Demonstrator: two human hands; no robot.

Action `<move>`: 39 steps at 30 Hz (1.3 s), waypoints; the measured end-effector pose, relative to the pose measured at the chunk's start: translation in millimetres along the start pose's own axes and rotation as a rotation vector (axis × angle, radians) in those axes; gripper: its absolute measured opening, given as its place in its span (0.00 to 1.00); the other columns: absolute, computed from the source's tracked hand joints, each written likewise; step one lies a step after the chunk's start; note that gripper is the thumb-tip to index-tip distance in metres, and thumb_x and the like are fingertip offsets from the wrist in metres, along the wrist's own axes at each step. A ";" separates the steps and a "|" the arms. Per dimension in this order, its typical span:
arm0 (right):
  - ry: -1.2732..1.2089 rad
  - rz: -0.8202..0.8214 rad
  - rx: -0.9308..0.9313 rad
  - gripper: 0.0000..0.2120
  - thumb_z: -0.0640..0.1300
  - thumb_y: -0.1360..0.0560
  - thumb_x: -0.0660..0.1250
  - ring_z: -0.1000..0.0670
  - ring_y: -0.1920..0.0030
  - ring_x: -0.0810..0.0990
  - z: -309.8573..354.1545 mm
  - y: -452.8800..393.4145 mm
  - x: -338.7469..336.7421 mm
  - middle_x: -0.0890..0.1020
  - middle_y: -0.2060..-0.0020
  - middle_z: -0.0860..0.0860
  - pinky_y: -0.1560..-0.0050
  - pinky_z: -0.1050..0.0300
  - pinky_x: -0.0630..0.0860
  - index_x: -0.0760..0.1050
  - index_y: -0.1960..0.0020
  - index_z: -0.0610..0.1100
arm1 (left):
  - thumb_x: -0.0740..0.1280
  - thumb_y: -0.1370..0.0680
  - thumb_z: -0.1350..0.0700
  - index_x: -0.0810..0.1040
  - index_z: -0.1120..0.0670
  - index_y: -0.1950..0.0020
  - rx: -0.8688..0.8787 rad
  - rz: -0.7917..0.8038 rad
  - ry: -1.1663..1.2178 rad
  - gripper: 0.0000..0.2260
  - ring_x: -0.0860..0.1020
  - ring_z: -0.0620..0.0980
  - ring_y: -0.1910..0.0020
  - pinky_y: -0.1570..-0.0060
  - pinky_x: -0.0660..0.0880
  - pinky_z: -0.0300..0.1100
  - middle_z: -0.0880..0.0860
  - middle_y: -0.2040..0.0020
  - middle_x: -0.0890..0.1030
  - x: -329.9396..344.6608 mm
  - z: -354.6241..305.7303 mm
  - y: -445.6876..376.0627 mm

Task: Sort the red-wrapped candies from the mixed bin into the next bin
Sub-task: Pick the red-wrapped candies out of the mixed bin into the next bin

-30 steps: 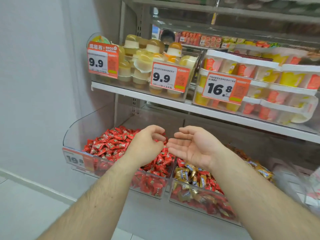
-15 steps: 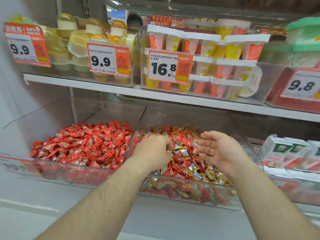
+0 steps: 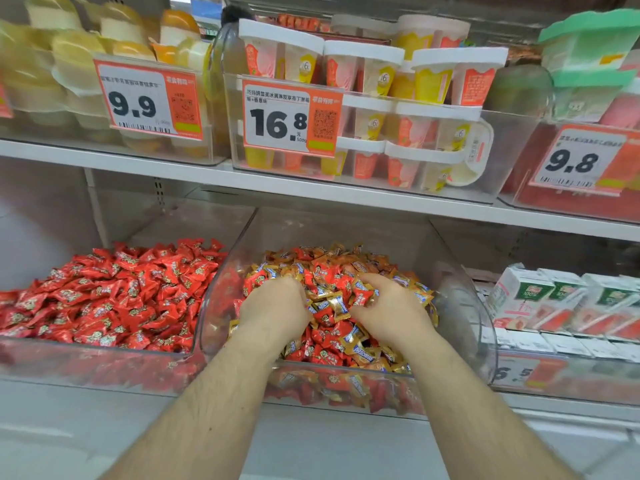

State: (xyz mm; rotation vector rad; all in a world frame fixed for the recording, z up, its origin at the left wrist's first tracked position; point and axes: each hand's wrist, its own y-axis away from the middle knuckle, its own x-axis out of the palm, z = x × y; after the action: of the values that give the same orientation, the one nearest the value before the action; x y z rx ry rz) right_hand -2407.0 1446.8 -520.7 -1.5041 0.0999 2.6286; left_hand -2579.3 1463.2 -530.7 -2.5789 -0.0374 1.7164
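- Both hands have sunk deeper into the clear curved-front plastic mixed bin (image 3: 460,296) since half a second ago.
- Left hand (image 3: 273,303) lies knuckles-up, fingers buried, grip impossible to tell; right hand (image 3: 388,306) curls its fingers around crinkly red and gold foil-wrapped candies (image 3: 332,271).
- Glossy red-wrapped candies (image 3: 114,292) heap the neighbouring clear bin (image 3: 86,362), left.

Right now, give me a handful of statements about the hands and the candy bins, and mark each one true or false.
1. Both hands are down in the mixed bin. True: the left hand and right hand sit among the mixed candies.
2. The bin of red candies lies to the right of the mixed bin. False: it lies to the left.
3. The price tag directly above the mixed bin reads 9.9. False: it reads 16.8.
4. The mixed bin holds red and gold wrappers. True.
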 end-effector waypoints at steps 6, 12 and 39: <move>0.258 0.051 0.002 0.08 0.48 0.26 0.69 0.48 0.56 0.79 13.3 0.4 8.0 0.79 0.57 0.52 0.63 0.56 0.74 0.71 0.52 0.50 | 0.65 0.21 0.55 0.77 0.51 0.55 0.070 -0.077 0.367 0.04 0.75 0.47 0.68 0.69 0.72 0.37 0.48 0.61 0.80 -17.0 4.5 1.5; -0.013 0.015 0.076 0.12 0.32 0.27 0.59 0.49 0.66 0.75 11.5 0.0 -1.4 0.77 0.62 0.50 0.72 0.59 0.67 0.73 0.51 0.48 | 0.61 0.22 0.64 0.75 0.47 0.54 0.063 -0.063 0.552 0.12 0.80 0.48 0.60 0.68 0.74 0.37 0.49 0.53 0.79 -26.3 3.4 5.2; -0.019 0.308 -0.023 0.14 0.55 0.25 0.70 0.52 0.69 0.71 10.7 -9.1 -24.6 0.77 0.67 0.51 0.68 0.59 0.67 0.74 0.58 0.45 | 0.70 0.29 0.55 0.72 0.48 0.62 0.155 0.120 -0.068 0.07 0.74 0.45 0.66 0.68 0.69 0.39 0.47 0.59 0.79 -34.8 9.5 -14.4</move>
State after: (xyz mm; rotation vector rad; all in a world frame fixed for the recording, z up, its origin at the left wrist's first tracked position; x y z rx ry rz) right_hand -2402.7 1455.5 -494.1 -1.5833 0.3263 2.8866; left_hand -2601.5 1476.2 -501.6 -2.4569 0.2433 1.7675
